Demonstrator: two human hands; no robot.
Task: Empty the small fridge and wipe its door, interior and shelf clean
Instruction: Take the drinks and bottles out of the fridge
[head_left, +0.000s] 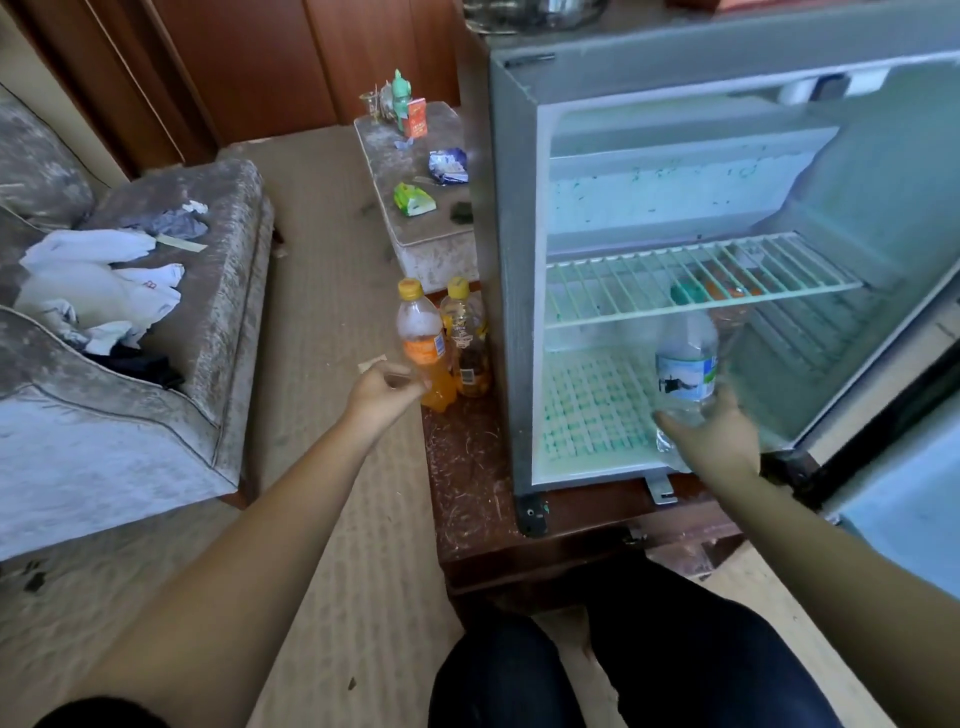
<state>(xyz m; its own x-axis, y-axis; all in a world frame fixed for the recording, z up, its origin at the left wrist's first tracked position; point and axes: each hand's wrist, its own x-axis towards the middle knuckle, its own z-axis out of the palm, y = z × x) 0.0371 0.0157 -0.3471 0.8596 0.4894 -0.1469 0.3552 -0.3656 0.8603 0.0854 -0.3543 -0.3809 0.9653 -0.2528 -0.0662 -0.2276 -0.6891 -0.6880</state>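
One orange bottle in left hand, water bottle in right hand

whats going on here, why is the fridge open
A person is emptying the small fridge. Their left hand holds an orange drink bottle beside a second yellow-capped bottle on the wooden stand. Their right hand grips a water bottle in the lower compartment. More items lie further back under the wire shelf.
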